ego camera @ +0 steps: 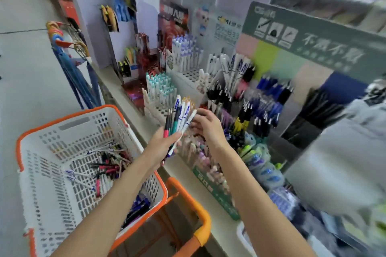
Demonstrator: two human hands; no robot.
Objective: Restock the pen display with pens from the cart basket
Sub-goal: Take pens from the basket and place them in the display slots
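White, teal pens (180, 118) fan up, gripped by left hand (164, 145); right hand (206, 126) pinches one.

a person in grey (344, 142) stands right, a hanging rack (71, 35) left.

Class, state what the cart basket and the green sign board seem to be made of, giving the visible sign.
Cart basket: probably moulded plastic, matte white, orange rim; regular slotted walls. Green sign board: likely printed card, matte; thin, flat, printed graphics.
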